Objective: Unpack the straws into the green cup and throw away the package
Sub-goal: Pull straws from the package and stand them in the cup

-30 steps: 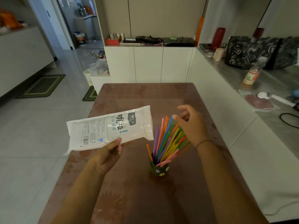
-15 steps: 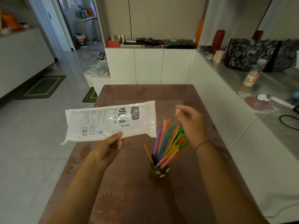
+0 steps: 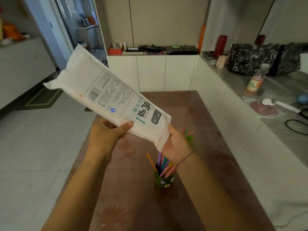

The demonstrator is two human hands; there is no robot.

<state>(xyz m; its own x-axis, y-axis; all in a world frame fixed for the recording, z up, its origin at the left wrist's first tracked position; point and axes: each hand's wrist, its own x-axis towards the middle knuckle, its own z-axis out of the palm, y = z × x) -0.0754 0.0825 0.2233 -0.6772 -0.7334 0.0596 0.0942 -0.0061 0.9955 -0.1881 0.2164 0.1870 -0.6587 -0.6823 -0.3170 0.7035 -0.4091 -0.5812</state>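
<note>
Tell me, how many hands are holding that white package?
2. The left hand grips the white package on its lower edge; the right hand supports its near end, above the green cup of straws.

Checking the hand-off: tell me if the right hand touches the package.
Touching. The head view shows the right hand cupped under the package's lower end.

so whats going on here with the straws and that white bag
A person is holding the white straw package up over the brown table with both hands. The left hand grips its lower edge and the right hand cups its near end, so the bag slants up to the left. The coloured straws already stand in the green cup on the table, right under the right wrist. The package looks flat and emptied, and it has not been thrown away yet.
</note>
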